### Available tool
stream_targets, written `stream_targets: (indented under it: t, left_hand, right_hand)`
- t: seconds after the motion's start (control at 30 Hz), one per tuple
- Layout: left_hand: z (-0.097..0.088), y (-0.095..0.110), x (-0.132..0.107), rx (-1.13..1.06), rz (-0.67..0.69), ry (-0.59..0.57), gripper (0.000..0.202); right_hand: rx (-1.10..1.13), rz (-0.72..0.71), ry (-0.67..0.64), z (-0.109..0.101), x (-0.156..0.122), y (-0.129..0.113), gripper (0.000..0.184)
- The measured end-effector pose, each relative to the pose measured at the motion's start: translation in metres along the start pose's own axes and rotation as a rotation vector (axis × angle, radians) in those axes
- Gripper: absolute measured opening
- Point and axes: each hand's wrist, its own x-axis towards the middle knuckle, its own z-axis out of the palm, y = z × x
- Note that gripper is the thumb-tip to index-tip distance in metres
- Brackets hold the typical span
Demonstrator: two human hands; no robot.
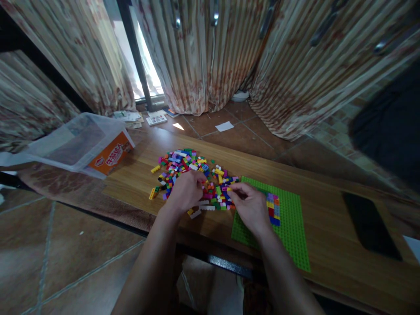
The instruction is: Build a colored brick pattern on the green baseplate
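Observation:
A loose heap of small colourful building bricks (179,159) lies on the wooden tabletop. My left hand (187,192) reaches into its near side with fingers curled down; whatever they may grip is hidden. At the heap's right edge, my right hand (252,208) pinches a small yellow brick (229,189) between thumb and fingertips. Partly under that hand is a green studded baseplate (292,227). A block of joined bricks (274,210) in red, yellow, blue and orange sits on the plate, just right of my right hand, which hides part of it.
A clear plastic tub (77,146) with an orange label stands at the table's left end. Toward the right end of the wooden table (323,232) lies a dark flat phone-like object (370,225). Papers (225,126) lie on the tiled floor beyond, before striped curtains (193,57).

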Motion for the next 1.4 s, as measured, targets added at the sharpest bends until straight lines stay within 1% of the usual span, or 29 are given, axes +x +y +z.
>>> stream_targets:
  t: [0.1, 0.17, 0.23, 0.3, 0.37, 0.43, 0.5, 0.57, 0.67, 0.8, 0.97, 1.03, 1.13, 1.2, 1.3, 1.4]
  left_hand:
    - [-0.004, 0.0, -0.004, -0.039, 0.08, -0.078, 0.022]
    - [-0.003, 0.001, -0.007, -0.034, 0.107, -0.12, 0.016]
    - [-0.003, 0.001, -0.008, -0.033, 0.111, -0.126, 0.014]
    - [-0.004, -0.003, -0.006, -0.047, 0.095, -0.086, 0.017]
    - [-0.008, -0.011, -0.004, -0.051, 0.032, -0.001, 0.021]
    - [-0.015, -0.022, -0.003, -0.03, -0.092, 0.114, 0.023]
    - [-0.024, -0.034, -0.003, 0.005, -0.227, 0.199, 0.025]
    - [-0.031, -0.043, -0.004, 0.032, -0.323, 0.236, 0.028]
    - [-0.037, -0.051, -0.004, 0.039, -0.411, 0.275, 0.031]
    - [-0.04, -0.057, -0.003, 0.029, -0.506, 0.351, 0.031]
    - [-0.044, -0.072, 0.0, -0.016, -0.591, 0.451, 0.04]
    - [-0.043, -0.079, 0.004, -0.019, -0.585, 0.463, 0.043]
    - [-0.038, -0.082, 0.018, -0.028, -0.517, 0.435, 0.043]
    - [-0.033, -0.079, 0.029, -0.01, -0.453, 0.412, 0.044]
    - [-0.026, -0.071, 0.044, 0.079, -0.356, 0.362, 0.047]
    - [-0.019, -0.066, 0.053, 0.163, -0.335, 0.3, 0.046]
  right_hand:
    - [0.001, 0.005, 0.002, 0.001, -0.001, -0.001, 0.015]
    - [-0.006, 0.008, 0.005, 0.001, 0.0, -0.001, 0.015]
    - [-0.012, 0.01, 0.003, 0.001, 0.0, 0.0, 0.015]
    - [-0.014, 0.012, -0.003, 0.0, 0.0, 0.001, 0.016]
    - [-0.014, 0.007, -0.002, 0.0, -0.001, 0.002, 0.016]
    - [-0.027, -0.007, 0.006, 0.0, -0.001, 0.003, 0.016]
    - [-0.041, -0.028, 0.008, -0.001, -0.001, 0.003, 0.017]
    - [-0.042, -0.045, 0.009, 0.0, -0.001, 0.003, 0.019]
    - [-0.051, -0.045, 0.008, 0.0, -0.001, 0.003, 0.022]
    - [-0.058, -0.031, -0.004, -0.002, 0.0, 0.002, 0.025]
    - [-0.059, 0.023, -0.007, -0.003, 0.0, 0.002, 0.031]
    - [-0.054, 0.042, -0.014, -0.003, 0.0, 0.002, 0.032]
    - [-0.046, 0.052, -0.031, -0.002, 0.0, 0.002, 0.034]
    - [-0.044, 0.052, -0.04, -0.003, -0.001, 0.003, 0.035]
    - [-0.044, 0.066, -0.045, -0.006, -0.001, 0.006, 0.035]
    - [-0.043, 0.091, -0.049, -0.009, -0.001, 0.008, 0.035]
